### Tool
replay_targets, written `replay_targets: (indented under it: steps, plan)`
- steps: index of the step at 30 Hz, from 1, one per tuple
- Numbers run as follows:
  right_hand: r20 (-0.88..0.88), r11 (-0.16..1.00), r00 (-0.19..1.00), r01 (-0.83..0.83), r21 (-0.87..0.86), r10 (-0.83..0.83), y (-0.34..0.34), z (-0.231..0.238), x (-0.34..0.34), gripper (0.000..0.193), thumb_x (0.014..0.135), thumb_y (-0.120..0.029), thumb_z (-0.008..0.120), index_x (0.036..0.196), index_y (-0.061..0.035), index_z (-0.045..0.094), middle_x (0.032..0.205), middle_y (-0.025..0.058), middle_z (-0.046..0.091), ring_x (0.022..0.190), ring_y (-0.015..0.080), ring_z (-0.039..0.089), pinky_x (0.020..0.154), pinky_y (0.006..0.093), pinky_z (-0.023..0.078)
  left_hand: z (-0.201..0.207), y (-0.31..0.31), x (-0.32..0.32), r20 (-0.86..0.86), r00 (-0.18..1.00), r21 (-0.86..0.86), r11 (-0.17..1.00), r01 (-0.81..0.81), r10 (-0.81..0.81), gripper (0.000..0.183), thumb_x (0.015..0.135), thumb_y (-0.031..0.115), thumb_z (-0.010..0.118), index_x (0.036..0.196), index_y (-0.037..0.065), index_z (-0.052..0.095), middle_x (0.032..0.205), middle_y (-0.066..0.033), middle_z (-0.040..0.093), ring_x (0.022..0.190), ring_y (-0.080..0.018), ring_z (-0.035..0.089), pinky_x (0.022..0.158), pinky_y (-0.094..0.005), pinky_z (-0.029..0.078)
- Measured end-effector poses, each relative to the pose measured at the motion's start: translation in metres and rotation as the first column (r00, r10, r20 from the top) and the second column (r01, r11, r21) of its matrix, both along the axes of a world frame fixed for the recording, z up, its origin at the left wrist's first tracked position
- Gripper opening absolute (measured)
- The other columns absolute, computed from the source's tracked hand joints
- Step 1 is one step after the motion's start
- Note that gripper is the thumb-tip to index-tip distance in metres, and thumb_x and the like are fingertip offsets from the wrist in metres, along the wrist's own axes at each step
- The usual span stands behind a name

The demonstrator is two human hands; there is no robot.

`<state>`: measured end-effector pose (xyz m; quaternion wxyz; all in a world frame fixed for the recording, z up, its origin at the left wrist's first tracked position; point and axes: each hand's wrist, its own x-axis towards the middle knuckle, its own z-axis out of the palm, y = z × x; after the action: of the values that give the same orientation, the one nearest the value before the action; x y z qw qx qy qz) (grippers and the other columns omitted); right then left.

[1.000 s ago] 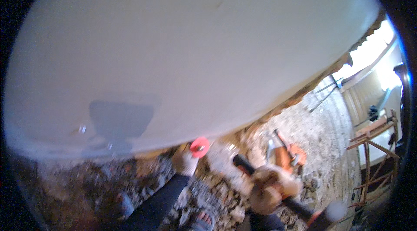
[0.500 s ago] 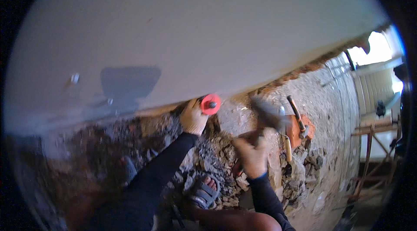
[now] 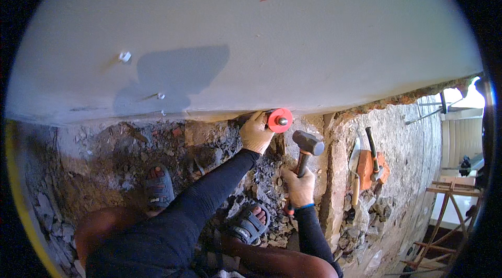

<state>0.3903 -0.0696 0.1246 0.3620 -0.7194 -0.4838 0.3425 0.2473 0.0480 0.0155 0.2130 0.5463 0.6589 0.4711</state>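
My gloved left hand (image 3: 257, 132) is closed round a chisel with a round red hand guard (image 3: 280, 120), held at the foot of the pale wall (image 3: 293, 48). The chisel's metal striking end pokes out of the guard's middle; its blade is hidden. In my gloved right hand (image 3: 300, 186) is a sledgehammer (image 3: 308, 143), gripped along its handle. Its grey steel head is raised a short way below and to the right of the guard, apart from it.
Broken rubble (image 3: 261, 178) lies round my sandalled feet. To the right, a trowel (image 3: 355, 165) and another hammer (image 3: 373, 152) lie by orange bricks (image 3: 365, 165). A wooden frame (image 3: 444, 220) stands at the far right. White fittings (image 3: 124, 57) stick out of the wall.
The view has shifted, so most things sit elsewhere in the picture. The hammer, blurred earlier and farther right of the chisel, is now sharper and nearer the red guard. Both hands keep their grip.
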Motion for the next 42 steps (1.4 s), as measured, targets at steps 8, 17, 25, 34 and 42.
replay_targets:
  steps: [8,17,25,34,42]
  plan:
    - [-0.010,0.841,1.000,0.022,0.540,-0.019,0.025,0.151,0.038,0.010,0.085,-0.003,0.072,0.094,-0.0021,0.069,0.074,0.0028,0.064,0.072,0.0160,0.062,0.069,0.0319,0.053,0.003,-0.031,-0.004,0.162,0.984,-0.111,0.993,-0.050,0.068,0.046,0.075,0.018,0.087,0.118,0.013,0.072,0.114,-0.0083,0.069,0.094,-0.0278,0.069,0.086,-0.0429,0.057]
    - [0.136,0.936,0.958,-0.204,-0.287,0.251,0.025,0.011,-0.008,0.021,0.087,-0.018,0.079,0.080,-0.0038,0.066,0.072,0.0065,0.070,0.065,0.0137,0.062,0.064,0.0331,0.053,-0.014,-0.067,0.035,0.507,0.769,-0.246,0.920,-0.304,0.389,0.038,0.083,0.016,0.085,0.113,0.005,0.065,0.103,-0.0077,0.064,0.088,-0.0200,0.063,0.081,-0.0372,0.052]
    - [-0.103,0.994,0.989,-0.112,-0.012,0.110,-0.006,0.040,0.031,0.015,0.086,-0.011,0.083,0.089,-0.0041,0.070,0.082,-0.0002,0.069,0.067,0.0095,0.059,0.062,0.0282,0.050,-0.019,-0.070,0.046,0.900,0.319,-0.235,0.946,-0.221,0.298,0.022,0.096,0.010,0.075,0.115,0.005,0.066,0.097,0.0005,0.069,0.085,-0.0111,0.065,0.081,-0.0279,0.054]
    - [0.081,0.792,0.997,-0.046,0.609,-0.004,0.048,0.123,0.004,0.017,0.090,-0.016,0.067,0.094,-0.0003,0.063,0.080,0.0093,0.065,0.071,0.0222,0.062,0.079,0.0377,0.054,0.003,-0.075,0.062,0.896,-0.011,-0.437,0.880,-0.184,0.443,0.015,0.103,0.025,0.068,0.109,0.011,0.068,0.092,0.0023,0.069,0.073,-0.0072,0.061,0.066,-0.0258,0.050]
    - [-0.018,0.952,1.000,-0.021,-0.304,0.016,-0.003,-0.016,0.035,0.017,0.085,-0.013,0.082,0.085,-0.0047,0.067,0.071,-0.0010,0.063,0.065,0.0088,0.055,0.061,0.0279,0.046,-0.020,-0.093,0.040,0.879,0.000,-0.470,0.868,-0.158,0.477,0.015,0.104,0.026,0.066,0.108,0.011,0.068,0.091,0.0019,0.067,0.076,-0.0097,0.062,0.071,-0.0280,0.053]
